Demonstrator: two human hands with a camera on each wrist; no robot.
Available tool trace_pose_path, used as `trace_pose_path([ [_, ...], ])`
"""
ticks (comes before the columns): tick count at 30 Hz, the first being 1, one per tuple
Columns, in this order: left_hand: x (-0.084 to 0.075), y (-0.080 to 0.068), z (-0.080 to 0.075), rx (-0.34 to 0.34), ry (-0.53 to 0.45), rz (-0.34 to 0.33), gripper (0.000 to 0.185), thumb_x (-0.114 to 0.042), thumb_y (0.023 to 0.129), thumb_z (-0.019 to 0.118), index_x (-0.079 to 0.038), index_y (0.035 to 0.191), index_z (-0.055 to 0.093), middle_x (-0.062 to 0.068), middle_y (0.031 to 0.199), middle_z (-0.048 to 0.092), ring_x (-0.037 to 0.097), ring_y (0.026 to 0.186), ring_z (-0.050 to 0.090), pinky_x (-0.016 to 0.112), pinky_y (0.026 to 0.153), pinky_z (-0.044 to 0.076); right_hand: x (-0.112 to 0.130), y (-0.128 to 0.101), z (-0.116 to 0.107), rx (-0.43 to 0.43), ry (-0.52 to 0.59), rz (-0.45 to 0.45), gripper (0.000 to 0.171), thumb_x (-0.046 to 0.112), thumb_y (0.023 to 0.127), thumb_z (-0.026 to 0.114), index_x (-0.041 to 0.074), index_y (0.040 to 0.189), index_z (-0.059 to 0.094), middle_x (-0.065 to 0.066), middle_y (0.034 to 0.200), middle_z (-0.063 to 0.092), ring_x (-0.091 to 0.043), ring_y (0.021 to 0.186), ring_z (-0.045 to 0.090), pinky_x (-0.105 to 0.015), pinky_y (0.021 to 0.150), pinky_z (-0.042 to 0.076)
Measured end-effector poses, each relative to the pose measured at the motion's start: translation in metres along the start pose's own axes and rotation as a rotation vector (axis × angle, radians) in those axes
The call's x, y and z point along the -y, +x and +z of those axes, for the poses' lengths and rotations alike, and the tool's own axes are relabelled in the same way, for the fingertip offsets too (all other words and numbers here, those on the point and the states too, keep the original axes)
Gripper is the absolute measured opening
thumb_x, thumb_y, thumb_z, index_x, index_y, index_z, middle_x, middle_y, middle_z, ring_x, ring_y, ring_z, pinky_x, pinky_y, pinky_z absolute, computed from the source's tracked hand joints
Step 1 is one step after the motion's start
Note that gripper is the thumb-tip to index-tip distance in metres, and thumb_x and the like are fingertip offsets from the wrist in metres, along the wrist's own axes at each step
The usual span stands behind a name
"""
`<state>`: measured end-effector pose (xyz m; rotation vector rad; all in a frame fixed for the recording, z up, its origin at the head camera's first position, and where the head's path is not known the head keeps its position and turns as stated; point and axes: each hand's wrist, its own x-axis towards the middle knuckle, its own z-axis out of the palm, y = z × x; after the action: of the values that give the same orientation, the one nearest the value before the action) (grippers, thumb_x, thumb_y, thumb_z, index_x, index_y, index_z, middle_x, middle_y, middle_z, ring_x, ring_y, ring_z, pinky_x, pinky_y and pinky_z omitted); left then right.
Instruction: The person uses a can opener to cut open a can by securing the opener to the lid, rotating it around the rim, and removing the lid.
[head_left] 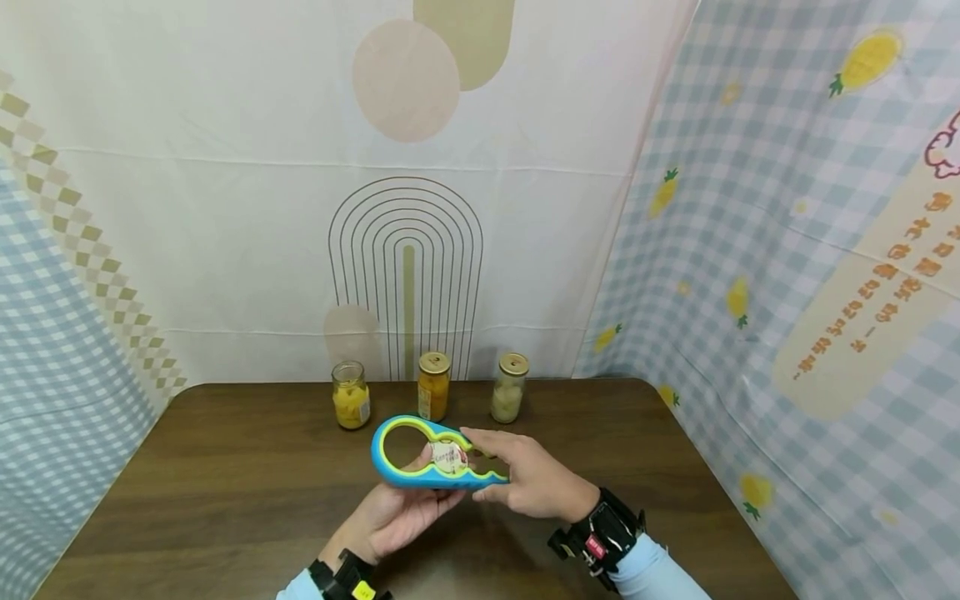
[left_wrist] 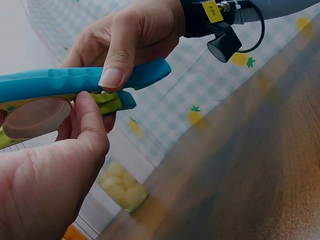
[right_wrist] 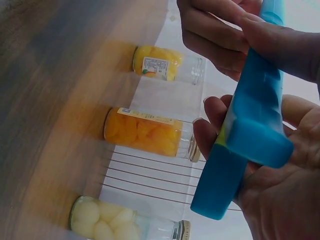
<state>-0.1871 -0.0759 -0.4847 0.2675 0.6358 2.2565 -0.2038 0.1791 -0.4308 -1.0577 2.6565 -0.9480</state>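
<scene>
Head view: both hands up over the bench [head_left: 225, 467]
Left hand [head_left: 397, 517]: fingers cupping a lid in the opener [head_left: 427, 454]
Right hand [head_left: 532, 479]: fingers pinching its handle
Risk: lid could slip out, grip's loose

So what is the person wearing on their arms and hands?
Both hands, left hand and right hand, are bare. Each wrist carries a black strapped camera mount: the left mount has a yellow tag, the right mount a red one and a black cable. The sleeves are light blue.
</scene>
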Motion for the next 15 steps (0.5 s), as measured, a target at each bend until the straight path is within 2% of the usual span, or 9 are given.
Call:
trace_pose_path([
  [3,0.0002,-0.0002,0.0002,-0.002,-0.009,0.004,0.070,-0.042,0.115,0.043,-0.014,0.166,0.004,0.009,0.159,0.042,0.019,0.144,0.054,0.034,0.124,0.045,-0.0010,0.0002,0.0007,-0.002,0.004,0.002,0.087,0.026,0.094,0.084,0.030,0.167,0.036,0.002,0.169,0.046,-0.021,0.153,0.050,-0.051,0.121,0.048],
  [9,-0.0002,0.0006,0.0006,-0.008,-0.021,-0.010,0.060,-0.043,0.116,0.031,-0.015,0.165,0.008,0.009,0.159,0.039,0.018,0.144,0.051,0.033,0.124,0.044,-0.0011,0.0008,0.0011,0.001,0.024,-0.001,0.087,0.028,0.095,0.084,0.031,0.167,0.036,0.004,0.169,0.045,-0.019,0.154,0.047,-0.052,0.122,0.047],
  [15,0.0000,0.0006,-0.0009,0.010,-0.046,-0.010,0.058,-0.047,0.114,0.040,-0.017,0.159,0.020,0.006,0.155,0.043,0.016,0.142,0.050,0.031,0.123,0.043,-0.0017,0.0024,0.0014,0.014,0.055,-0.001,0.086,0.031,0.096,0.082,0.034,0.167,0.034,0.004,0.170,0.045,-0.019,0.154,0.047,-0.051,0.123,0.046],
])
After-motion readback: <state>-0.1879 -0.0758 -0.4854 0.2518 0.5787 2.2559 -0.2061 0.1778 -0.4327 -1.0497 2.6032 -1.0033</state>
